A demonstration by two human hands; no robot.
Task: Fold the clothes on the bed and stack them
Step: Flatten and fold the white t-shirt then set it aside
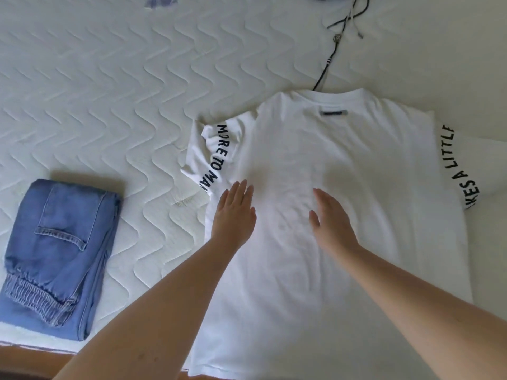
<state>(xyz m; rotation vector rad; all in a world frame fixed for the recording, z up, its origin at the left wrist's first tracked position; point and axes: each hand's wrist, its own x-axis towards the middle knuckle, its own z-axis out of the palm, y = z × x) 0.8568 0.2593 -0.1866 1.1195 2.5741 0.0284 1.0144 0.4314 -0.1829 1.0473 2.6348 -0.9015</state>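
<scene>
white t-shirt (329, 165) is spread flat on the quilted mattress (109, 91), collar away from the person, black lettering down both sleeves; left hand (236, 212) lies flat on the shirt near the left sleeve, fingers straight, gripping nothing; right hand (332, 218) is flat on the middle, also holding nothing; folded blue jeans (57, 253) sit well apart on the left; a dark cord (333, 48) trails beyond the collar

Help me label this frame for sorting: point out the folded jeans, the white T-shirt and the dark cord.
folded jeans (59, 250): head view, on the back pocket panel.
white T-shirt (384, 193): head view, on the bare chest fabric right of the hands.
dark cord (327, 63): head view, on its straight run above the collar.
</scene>
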